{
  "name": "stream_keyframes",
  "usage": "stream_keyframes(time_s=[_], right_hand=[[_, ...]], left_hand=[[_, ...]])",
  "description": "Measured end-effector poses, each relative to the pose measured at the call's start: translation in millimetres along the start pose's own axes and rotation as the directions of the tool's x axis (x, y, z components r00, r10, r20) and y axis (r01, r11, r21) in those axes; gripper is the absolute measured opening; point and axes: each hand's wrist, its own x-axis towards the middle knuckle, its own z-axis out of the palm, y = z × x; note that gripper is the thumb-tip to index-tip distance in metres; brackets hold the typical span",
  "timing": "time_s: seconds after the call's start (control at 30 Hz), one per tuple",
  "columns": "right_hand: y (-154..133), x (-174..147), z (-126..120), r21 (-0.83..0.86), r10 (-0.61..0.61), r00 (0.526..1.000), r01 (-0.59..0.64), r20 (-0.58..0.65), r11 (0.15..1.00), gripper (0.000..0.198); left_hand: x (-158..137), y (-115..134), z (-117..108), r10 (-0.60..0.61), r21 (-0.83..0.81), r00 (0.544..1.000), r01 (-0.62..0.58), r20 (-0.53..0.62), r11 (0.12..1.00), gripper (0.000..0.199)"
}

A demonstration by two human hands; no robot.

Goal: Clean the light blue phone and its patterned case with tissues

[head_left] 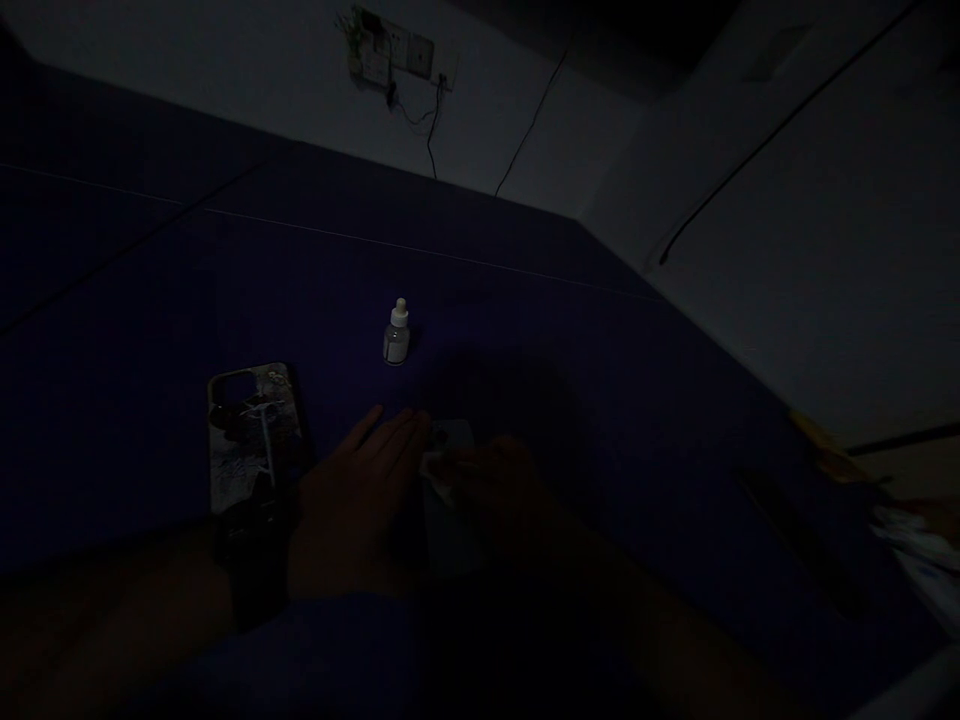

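Note:
The picture is very dark. My left hand, with a black watch on its wrist, lies along the left side of a phone; its fingers are stretched out and touch the phone near its top. Over the phone's right side, my right hand is closed on a small pale cloth or tissue, pressed to the surface. Shadow covers much of the phone and the right fingers. A patterned phone case lies left of my left hand. Beyond my hands stands a small white-capped dropper bottle.
Everything lies on a dark blue surface. Wall sockets with plugged cables and a small plant are at the back. A long dark object lies at the right, near a pale crumpled thing.

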Motion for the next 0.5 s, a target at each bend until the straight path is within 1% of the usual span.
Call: stream_keyframes(time_s=[0.07,0.2,0.23,0.3,0.37,0.4,0.5], right_hand=[[1,0,2,-0.012,-0.015,1.0,0.015,0.009,1.0,0.039],[8,-4,2,-0.007,-0.003,0.994,0.002,-0.112,1.0,0.034],[10,-5,0,0.012,-0.013,0.99,0.015,-0.142,1.0,0.034],[10,-8,-4,0.073,-0.069,0.982,0.083,-0.175,0.994,0.035],[7,-11,-8,0.122,-0.124,0.98,0.144,-0.157,0.982,0.035],[5,-11,-9,0.132,-0.136,0.982,0.153,-0.132,0.979,0.034],[-3,-11,-9,0.122,-0.128,0.991,0.133,-0.048,0.984,0.035]], left_hand=[[-1,0,0,0.001,0.001,1.0,-0.001,-0.014,1.0,0.128],[-1,0,0,0.002,-0.005,1.0,-0.002,-0.023,1.0,0.124],[-1,0,0,0.0,-0.006,1.0,0.0,-0.018,1.0,0.124],[0,1,-1,-0.009,0.005,1.0,0.009,-0.001,1.0,0.124],[1,2,-1,-0.017,0.023,1.0,0.016,0.02,1.0,0.127],[1,2,-1,-0.018,0.032,1.0,0.018,0.023,0.999,0.129],[1,2,0,-0.014,0.041,1.0,0.013,0.013,0.999,0.131]])
